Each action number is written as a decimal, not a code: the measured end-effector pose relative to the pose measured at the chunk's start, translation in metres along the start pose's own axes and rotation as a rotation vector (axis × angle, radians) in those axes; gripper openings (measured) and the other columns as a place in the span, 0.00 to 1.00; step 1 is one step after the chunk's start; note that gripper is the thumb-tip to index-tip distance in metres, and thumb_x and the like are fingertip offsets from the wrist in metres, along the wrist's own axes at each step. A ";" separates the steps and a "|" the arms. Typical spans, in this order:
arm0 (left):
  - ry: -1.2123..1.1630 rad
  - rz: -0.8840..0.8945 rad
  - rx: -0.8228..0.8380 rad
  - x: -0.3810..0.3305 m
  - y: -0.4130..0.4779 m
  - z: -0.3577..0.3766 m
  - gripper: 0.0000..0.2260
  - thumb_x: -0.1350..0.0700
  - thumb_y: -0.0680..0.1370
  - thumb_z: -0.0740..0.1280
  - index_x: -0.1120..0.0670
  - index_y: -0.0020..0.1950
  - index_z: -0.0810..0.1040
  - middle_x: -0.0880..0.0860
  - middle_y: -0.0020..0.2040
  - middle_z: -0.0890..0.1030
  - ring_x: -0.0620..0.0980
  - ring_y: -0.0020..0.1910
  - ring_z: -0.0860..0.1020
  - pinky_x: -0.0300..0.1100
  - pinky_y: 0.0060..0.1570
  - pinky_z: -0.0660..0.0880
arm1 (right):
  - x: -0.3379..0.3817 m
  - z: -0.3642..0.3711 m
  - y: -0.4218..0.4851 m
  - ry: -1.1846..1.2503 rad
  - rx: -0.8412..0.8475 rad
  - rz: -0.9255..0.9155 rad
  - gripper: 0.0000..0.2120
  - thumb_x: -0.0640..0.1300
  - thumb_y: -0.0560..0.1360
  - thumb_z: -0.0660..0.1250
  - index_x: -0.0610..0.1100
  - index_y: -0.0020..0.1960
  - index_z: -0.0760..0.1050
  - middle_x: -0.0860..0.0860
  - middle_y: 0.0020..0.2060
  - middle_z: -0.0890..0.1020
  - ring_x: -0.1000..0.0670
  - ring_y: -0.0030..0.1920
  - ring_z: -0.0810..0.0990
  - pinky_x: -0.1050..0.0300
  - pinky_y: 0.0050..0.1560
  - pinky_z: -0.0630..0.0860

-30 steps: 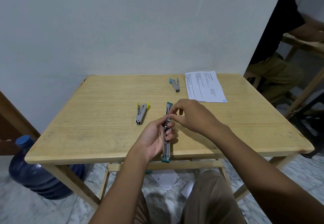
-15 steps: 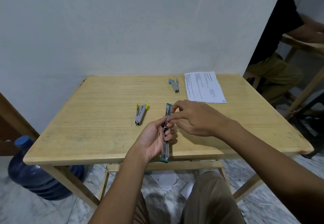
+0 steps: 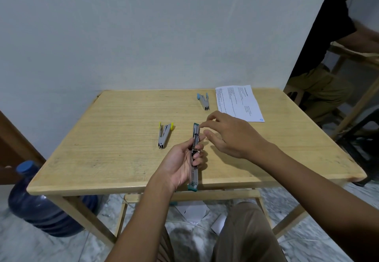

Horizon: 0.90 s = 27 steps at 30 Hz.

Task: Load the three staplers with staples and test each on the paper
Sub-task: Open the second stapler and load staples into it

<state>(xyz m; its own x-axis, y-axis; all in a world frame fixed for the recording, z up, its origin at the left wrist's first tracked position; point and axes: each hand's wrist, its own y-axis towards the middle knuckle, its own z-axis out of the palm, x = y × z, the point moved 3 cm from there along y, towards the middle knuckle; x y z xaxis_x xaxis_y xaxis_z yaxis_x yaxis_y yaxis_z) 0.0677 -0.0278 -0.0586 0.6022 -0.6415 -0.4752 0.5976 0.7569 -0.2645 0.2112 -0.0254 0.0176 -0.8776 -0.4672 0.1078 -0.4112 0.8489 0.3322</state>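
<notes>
Support: your left hand (image 3: 180, 165) grips the opened teal-tipped metal stapler (image 3: 195, 132) over the near edge of the wooden table (image 3: 114, 159), steadying it for your straight-fingered right hand (image 3: 231, 136).

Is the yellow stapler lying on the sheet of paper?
No, the yellow stapler lies on the bare table, left of the green stapler in the left hand, well apart from the paper.

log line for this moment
left hand: grips opened teal-ended metal stapler | right hand: fingertip on its far end | yellow-tipped grey stapler, blue-tipped grey stapler: untouched
</notes>
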 end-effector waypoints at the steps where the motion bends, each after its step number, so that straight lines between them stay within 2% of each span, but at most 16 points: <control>1: 0.005 0.004 -0.002 0.000 0.001 -0.001 0.13 0.55 0.82 0.57 0.61 0.55 0.78 0.51 0.35 0.68 0.45 0.28 0.64 0.36 0.22 0.66 | 0.000 0.000 -0.001 0.082 -0.011 0.032 0.15 0.56 0.81 0.58 0.54 0.63 0.77 0.57 0.57 0.76 0.54 0.52 0.77 0.55 0.46 0.74; 4: 0.024 -0.009 0.002 0.000 0.001 -0.003 0.12 0.54 0.83 0.56 0.60 0.50 0.75 0.52 0.33 0.70 0.46 0.26 0.67 0.37 0.24 0.68 | 0.006 0.003 -0.010 0.393 -0.015 0.024 0.10 0.56 0.77 0.65 0.54 0.54 0.80 0.61 0.50 0.79 0.57 0.47 0.78 0.52 0.47 0.78; 7: 0.018 -0.001 -0.008 0.000 0.002 -0.007 0.12 0.54 0.83 0.58 0.61 0.55 0.75 0.55 0.35 0.76 0.48 0.26 0.72 0.37 0.26 0.69 | 0.018 0.011 -0.022 0.535 -0.086 -0.054 0.09 0.53 0.73 0.72 0.49 0.49 0.83 0.56 0.44 0.82 0.55 0.43 0.80 0.50 0.44 0.78; 10: 0.023 0.021 -0.022 -0.001 0.004 -0.008 0.12 0.54 0.83 0.57 0.61 0.58 0.74 0.56 0.35 0.76 0.47 0.24 0.72 0.37 0.25 0.70 | 0.025 0.019 -0.028 0.517 -0.183 -0.086 0.06 0.44 0.73 0.74 0.45 0.49 0.83 0.52 0.43 0.83 0.55 0.42 0.80 0.49 0.43 0.79; 15: 0.054 0.019 -0.013 -0.001 0.002 -0.006 0.13 0.52 0.83 0.56 0.60 0.49 0.75 0.55 0.30 0.70 0.48 0.23 0.69 0.37 0.26 0.69 | 0.026 0.024 -0.027 0.454 -0.346 -0.040 0.06 0.40 0.73 0.74 0.42 0.50 0.85 0.48 0.45 0.85 0.51 0.46 0.83 0.50 0.45 0.81; 21: 0.000 0.056 -0.048 -0.002 -0.002 0.001 0.13 0.53 0.84 0.55 0.60 0.48 0.73 0.55 0.29 0.68 0.47 0.22 0.67 0.36 0.22 0.69 | 0.031 0.030 -0.018 0.329 -0.398 0.106 0.06 0.45 0.74 0.73 0.46 0.49 0.85 0.54 0.47 0.82 0.55 0.49 0.79 0.56 0.47 0.78; 27: 0.011 0.081 -0.076 -0.001 0.001 0.000 0.13 0.54 0.84 0.55 0.60 0.47 0.73 0.53 0.31 0.69 0.45 0.23 0.66 0.35 0.21 0.64 | 0.028 0.038 -0.008 0.338 -0.332 0.241 0.06 0.47 0.75 0.70 0.49 0.49 0.85 0.57 0.47 0.79 0.58 0.50 0.76 0.55 0.47 0.76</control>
<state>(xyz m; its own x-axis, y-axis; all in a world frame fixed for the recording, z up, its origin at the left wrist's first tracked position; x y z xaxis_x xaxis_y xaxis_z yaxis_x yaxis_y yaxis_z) 0.0677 -0.0263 -0.0582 0.6410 -0.5769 -0.5063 0.5053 0.8137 -0.2875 0.1805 -0.0365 -0.0176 -0.7864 -0.3689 0.4955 -0.0592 0.8434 0.5340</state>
